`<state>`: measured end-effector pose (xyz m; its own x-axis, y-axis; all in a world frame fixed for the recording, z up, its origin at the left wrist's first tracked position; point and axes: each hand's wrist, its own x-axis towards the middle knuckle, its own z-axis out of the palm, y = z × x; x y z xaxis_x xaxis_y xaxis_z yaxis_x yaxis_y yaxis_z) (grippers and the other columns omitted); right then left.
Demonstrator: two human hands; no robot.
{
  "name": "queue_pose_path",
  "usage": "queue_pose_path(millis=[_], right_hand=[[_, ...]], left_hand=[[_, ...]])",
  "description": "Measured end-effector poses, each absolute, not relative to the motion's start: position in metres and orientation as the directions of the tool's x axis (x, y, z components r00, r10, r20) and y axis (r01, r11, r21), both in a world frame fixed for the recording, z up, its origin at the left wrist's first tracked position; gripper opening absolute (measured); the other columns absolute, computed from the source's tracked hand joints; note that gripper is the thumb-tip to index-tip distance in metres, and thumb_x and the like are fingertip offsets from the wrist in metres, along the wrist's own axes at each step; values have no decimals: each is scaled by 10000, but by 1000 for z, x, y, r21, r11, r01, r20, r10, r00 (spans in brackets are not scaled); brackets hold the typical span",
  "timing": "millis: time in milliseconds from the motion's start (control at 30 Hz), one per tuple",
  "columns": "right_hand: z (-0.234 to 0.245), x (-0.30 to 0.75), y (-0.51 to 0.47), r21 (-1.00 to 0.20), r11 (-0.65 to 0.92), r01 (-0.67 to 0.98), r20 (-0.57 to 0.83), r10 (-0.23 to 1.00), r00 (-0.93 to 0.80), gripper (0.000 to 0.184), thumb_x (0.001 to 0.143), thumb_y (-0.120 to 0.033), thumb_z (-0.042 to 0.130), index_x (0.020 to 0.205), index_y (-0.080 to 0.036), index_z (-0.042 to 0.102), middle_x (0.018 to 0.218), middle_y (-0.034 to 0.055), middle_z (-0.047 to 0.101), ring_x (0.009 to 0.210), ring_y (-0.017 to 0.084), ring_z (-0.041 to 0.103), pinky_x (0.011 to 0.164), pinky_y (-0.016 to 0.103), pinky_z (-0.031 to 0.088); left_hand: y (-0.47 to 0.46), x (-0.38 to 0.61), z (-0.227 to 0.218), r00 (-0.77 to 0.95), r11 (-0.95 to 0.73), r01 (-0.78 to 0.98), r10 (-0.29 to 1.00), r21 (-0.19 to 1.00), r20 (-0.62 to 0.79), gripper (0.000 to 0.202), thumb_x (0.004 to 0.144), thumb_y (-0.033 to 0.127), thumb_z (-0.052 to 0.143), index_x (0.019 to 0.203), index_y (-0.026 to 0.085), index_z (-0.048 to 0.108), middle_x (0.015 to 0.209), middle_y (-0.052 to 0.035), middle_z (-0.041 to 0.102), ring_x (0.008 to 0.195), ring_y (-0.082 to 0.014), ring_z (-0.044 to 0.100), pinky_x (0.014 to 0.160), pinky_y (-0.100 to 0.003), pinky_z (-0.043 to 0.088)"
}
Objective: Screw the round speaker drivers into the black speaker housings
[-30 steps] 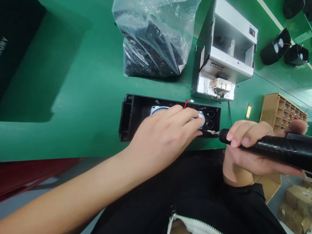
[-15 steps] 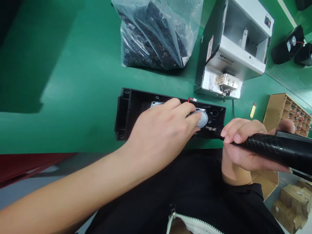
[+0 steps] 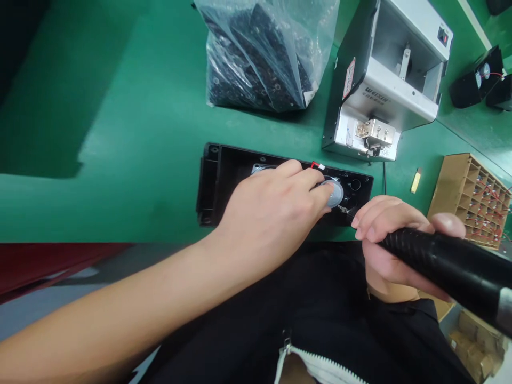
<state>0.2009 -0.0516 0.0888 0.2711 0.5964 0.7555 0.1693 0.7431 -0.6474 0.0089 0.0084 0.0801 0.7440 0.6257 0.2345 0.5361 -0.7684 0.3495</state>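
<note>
A long black plastic housing [image 3: 224, 178] lies open side up near the front edge of the green bench. A round silver speaker [image 3: 335, 193] sits inside it, with a red wire at its far rim. My left hand [image 3: 276, 213] rests on the housing, fingers stretched flat over the speaker. My right hand [image 3: 390, 242] is wrapped round a black electric screwdriver [image 3: 448, 264], whose metal bit [image 3: 347, 211] points into the housing's right end, just right of the speaker.
A clear bag of black parts [image 3: 264, 58] stands behind the housing. A grey screw feeder machine [image 3: 384, 90] is at the back right. A cardboard divider tray [image 3: 472, 197] with wired parts sits at the right, black speakers [image 3: 476, 80] beyond it.
The screwdriver tip has moved left and deeper into the housing's right end, and its handle now tilts down to the right. My left hand stays on the speaker.
</note>
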Motion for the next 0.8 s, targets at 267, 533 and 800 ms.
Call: queue_pose_path(millis=[267,533,800], right_hand=[[85,212,-48,-571,799,188,816,577,27,565,1139,-620,647,1574,-262,692,772,-77,783,452,128,639,449,286,645],[69,193,-40,-534,799,278,845,515,145,557,1102,-778,605,1468,-362,665,645,-149,630,341,111,469,360,256,476],[87,195,-40,-638,731,244,765,564,312,789,1118,-902,463,1633,-336,657,655,-110,609,349,119,429,335,254,440]], left_hand=[[9,7,82,751,-776,516,613,361,245,114,1130,239,746,1138,218,859,1101,-84,913,915,-321,746,673,-446,521],[9,10,78,752,-786,500,602,363,269,109,1109,194,754,1114,220,859,1030,-72,905,854,-304,730,669,-443,518],[21,-53,78,623,-752,533,659,387,422,547,1213,456,722,1708,259,596,1665,-178,781,1415,-425,772,1100,-600,620]])
